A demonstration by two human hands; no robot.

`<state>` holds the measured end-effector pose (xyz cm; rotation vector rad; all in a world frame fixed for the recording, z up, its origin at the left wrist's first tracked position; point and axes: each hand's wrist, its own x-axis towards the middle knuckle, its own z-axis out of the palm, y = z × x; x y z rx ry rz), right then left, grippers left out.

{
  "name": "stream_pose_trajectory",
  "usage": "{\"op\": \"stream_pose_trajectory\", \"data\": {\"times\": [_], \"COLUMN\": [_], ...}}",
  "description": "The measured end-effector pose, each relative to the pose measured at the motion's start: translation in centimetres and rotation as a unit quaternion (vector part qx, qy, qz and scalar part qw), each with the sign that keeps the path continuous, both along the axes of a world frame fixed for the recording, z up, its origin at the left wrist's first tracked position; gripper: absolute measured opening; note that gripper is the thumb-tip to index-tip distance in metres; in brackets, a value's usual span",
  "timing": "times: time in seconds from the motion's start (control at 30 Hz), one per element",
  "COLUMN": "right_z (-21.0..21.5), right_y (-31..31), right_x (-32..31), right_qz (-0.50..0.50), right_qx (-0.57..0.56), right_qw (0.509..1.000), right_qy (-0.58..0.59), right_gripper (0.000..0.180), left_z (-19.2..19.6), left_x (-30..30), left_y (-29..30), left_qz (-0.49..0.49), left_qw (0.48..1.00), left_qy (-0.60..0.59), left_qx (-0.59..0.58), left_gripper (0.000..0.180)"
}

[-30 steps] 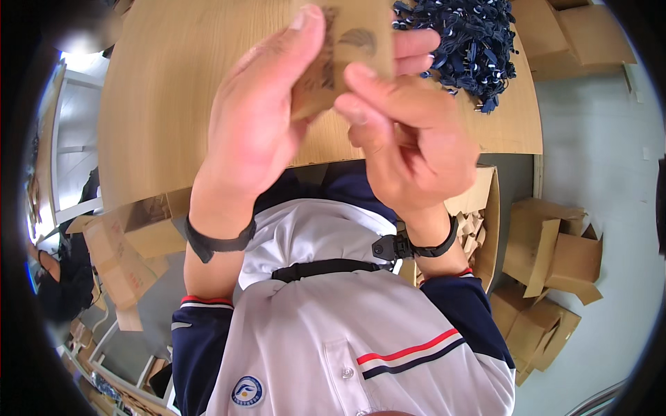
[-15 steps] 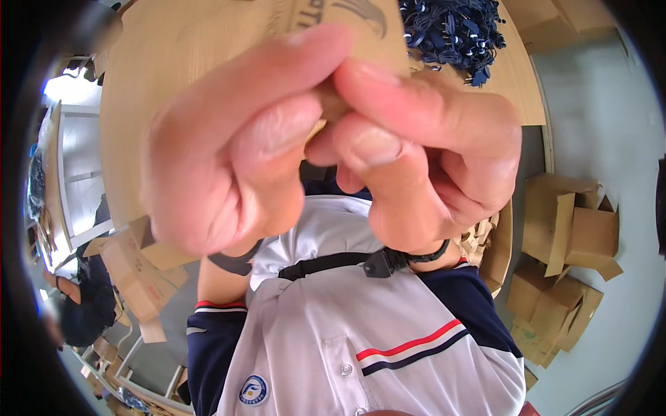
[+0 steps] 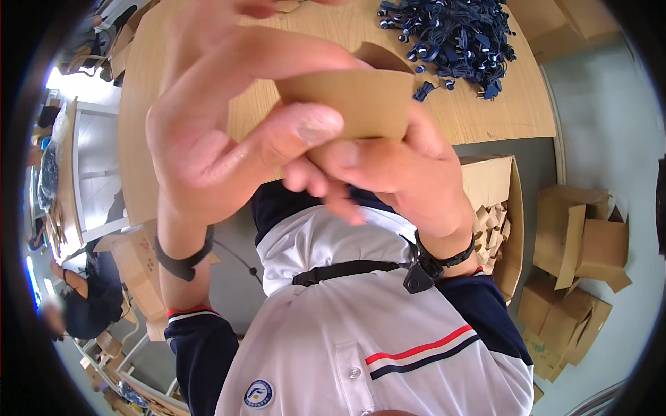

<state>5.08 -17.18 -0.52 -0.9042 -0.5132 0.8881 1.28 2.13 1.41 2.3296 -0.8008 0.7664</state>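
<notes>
Workshop scene: round light-wood tabletop (image 3: 485, 118) behind our fingers, grey floor beyond it. We hold a small folded piece of brown cardboard (image 3: 347, 100) close to the camera, between both hands and above our chest.

Left hand (image 3: 222, 132): large in view, thumb pad pressed against the lower left edge of the cardboard, index finger curled over its top edge. So thumb and index are clamped on the cardboard; the other fingers run up out of the picture, blurred, so we cannot tell their pose.

Right hand (image 3: 395, 166): sits under and behind the cardboard, fingertips bunched together just below the left thumb and pressed to the cardboard's underside. Grip is closed on the cardboard from below. A curved flap of the cardboard rises behind our right fingers.

Beyond the fingertips, on the far right of the tabletop: a heap of dark blue cords with small plugs (image 3: 458, 35), well apart from both hands.

Below the right wrist: an open brown cardboard carton (image 3: 510, 208) with stacked cardboard inserts inside. Further right of it, flattened and folded brown cardboard boxes (image 3: 576, 256) on the floor.

Black straps on both wrists. Left of our left forearm: more cardboard boxes (image 3: 135, 267) and another person in dark clothing (image 3: 87, 305), blurred.
</notes>
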Motion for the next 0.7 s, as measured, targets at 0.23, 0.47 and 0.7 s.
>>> {"op": "stream_pose_trajectory", "data": {"times": [0.23,0.47,0.7], "right_z": [1.4,-1.8,-0.9], "right_y": [-0.2,2.0,-0.6], "right_x": [0.5,0.6,2.9], "right_qz": [-0.008,-0.280,-0.075], "right_qx": [-0.136,-0.145,-0.070], "right_qw": [0.986,0.826,0.800], "right_qy": [-0.094,-0.467,-0.592], "right_gripper": [0.018,0.028,0.031], "left_z": [-0.5,-3.1,-1.9], "left_x": [-0.5,-1.0,-2.4], "left_y": [0.5,-1.9,-5.1], "left_qz": [-0.059,0.019,-0.093], "left_qw": [0.973,0.886,0.661], "left_qy": [0.190,0.213,0.457], "left_qx": [-0.114,-0.411,-0.588], "left_gripper": [0.028,0.017,0.061]}}
